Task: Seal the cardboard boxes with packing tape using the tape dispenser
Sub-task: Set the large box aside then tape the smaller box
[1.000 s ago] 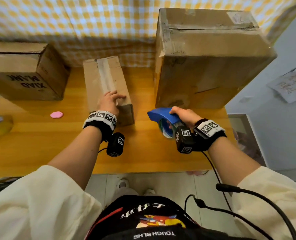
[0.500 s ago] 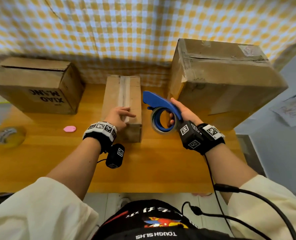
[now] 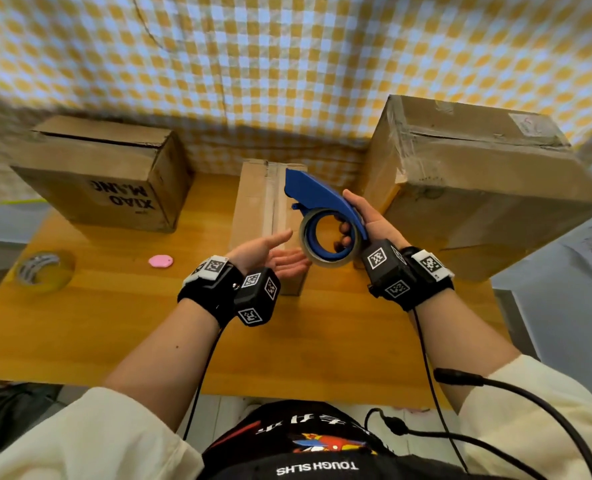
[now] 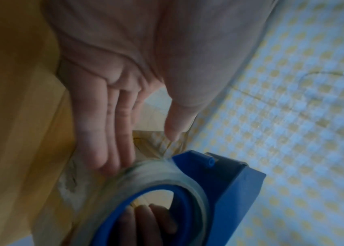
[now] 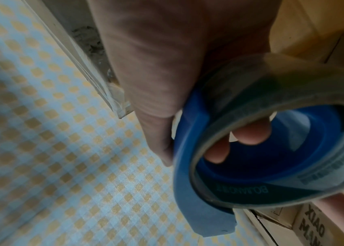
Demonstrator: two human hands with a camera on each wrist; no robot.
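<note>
Fingers of my right hand curl through the blue tape dispenser, gripping it above the narrow box; my left hand lies flat, palm up, fingertips just beside the tape roll

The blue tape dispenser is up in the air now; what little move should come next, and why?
Probably the left hand should pinch the tape's loose end. It lies open beside the roll, while the right hand grips the tape dispenser above the small box, and no tape is pulled out yet.
</note>
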